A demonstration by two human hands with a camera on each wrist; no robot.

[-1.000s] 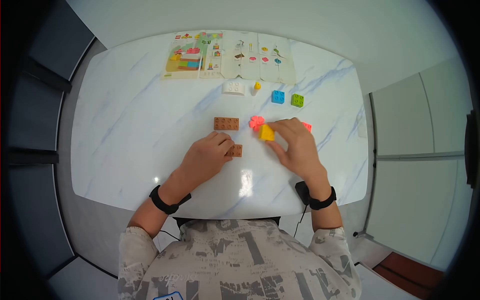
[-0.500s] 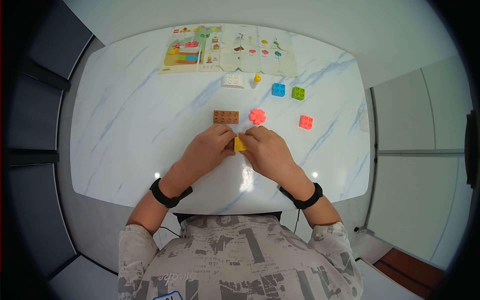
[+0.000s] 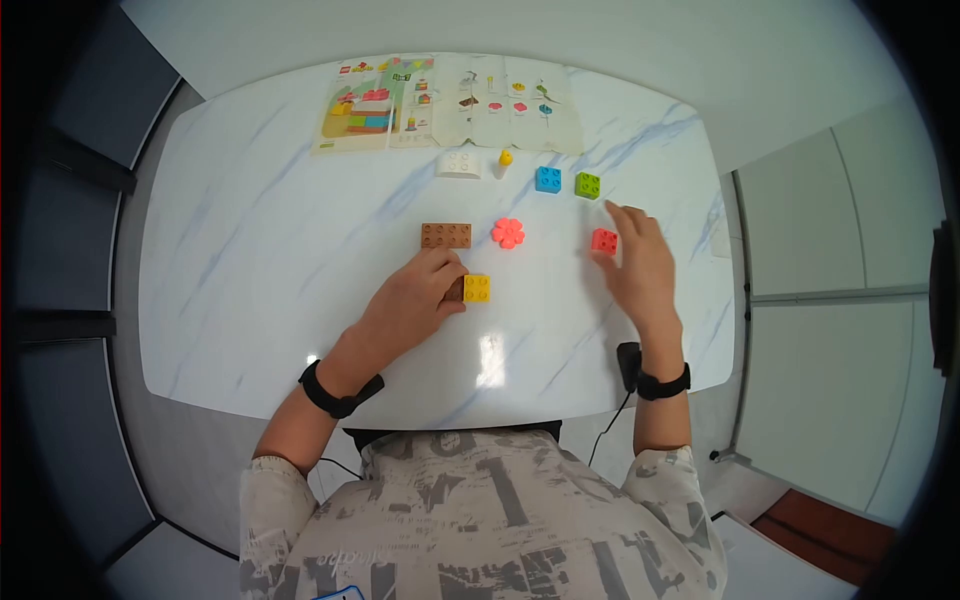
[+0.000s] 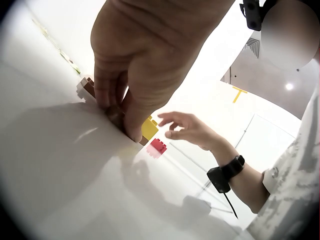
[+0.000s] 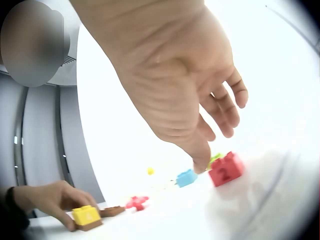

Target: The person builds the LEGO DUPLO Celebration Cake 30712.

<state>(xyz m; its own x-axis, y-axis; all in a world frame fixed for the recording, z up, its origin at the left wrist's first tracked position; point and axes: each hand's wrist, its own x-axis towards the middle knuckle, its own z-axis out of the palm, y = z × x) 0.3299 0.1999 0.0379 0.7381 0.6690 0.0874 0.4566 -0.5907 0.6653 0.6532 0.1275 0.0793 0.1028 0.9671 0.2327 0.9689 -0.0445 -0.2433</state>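
Observation:
My left hand (image 3: 412, 296) grips a flat brown building brick (image 5: 91, 226) on the table, its fingers covering most of it. A yellow square brick (image 3: 477, 288) sits on the brown one's right end, studs up; a faint marking shows on its side in the right wrist view. On the right, my right hand (image 3: 643, 265) holds nothing. Its fingers are spread and relaxed beside a coral-red brick (image 5: 226, 170) marked with a 2, the thumb close to that brick. Behind the left hand lies another brown brick (image 3: 446, 235), and a coral flower piece (image 3: 508, 234) is to its right.
Further back stand a white curved brick (image 3: 459, 165), a small white piece with a yellow top (image 3: 505, 163), a blue brick (image 3: 548, 180) and a green brick (image 3: 588, 185). An unfolded picture leaflet (image 3: 450, 105) lies along the far edge of the marbled table (image 3: 250, 260).
My right hand brought the yellow brick leftward onto the brown brick, let go of it, and moved right to the coral-red brick. The left hand kept holding the brown brick.

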